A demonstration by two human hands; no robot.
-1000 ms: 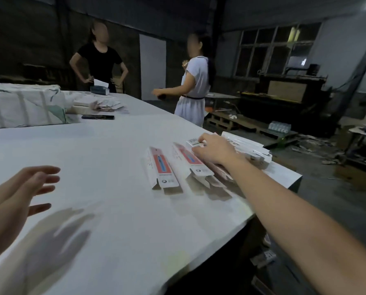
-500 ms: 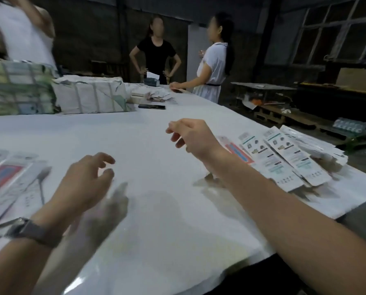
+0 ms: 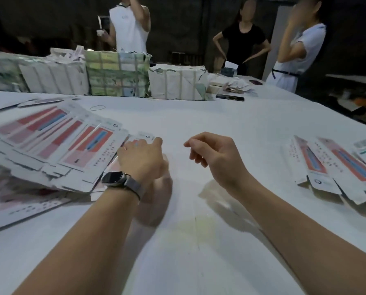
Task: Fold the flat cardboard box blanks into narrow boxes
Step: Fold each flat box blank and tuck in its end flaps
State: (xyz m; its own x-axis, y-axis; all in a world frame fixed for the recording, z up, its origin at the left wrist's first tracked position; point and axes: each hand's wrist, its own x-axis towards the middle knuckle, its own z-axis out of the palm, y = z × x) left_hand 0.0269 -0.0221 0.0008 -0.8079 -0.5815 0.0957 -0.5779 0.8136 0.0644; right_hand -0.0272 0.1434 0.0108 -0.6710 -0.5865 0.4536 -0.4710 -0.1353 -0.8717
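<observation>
Neither grip held anything: the left hand (image 3: 142, 155), wearing a wristwatch (image 3: 114, 179), reached with curled fingers onto the edge of the flat box blanks (image 3: 56, 141) fanned at the left, touching the nearest one, though whether it pinched it was unclear; the right hand (image 3: 215, 155) hung loosely curled above the bare tabletop (image 3: 199, 241). Half a second before, both hands had hovered mid-table, so the left had since moved to the stack, apparently to fetch the next blank. Folded narrow boxes (image 3: 335, 167) lay at the right. Wrapped bundles (image 3: 118, 75) and a phone (image 3: 230, 97) sat farther back; three people stood beyond in a dim workshop.
</observation>
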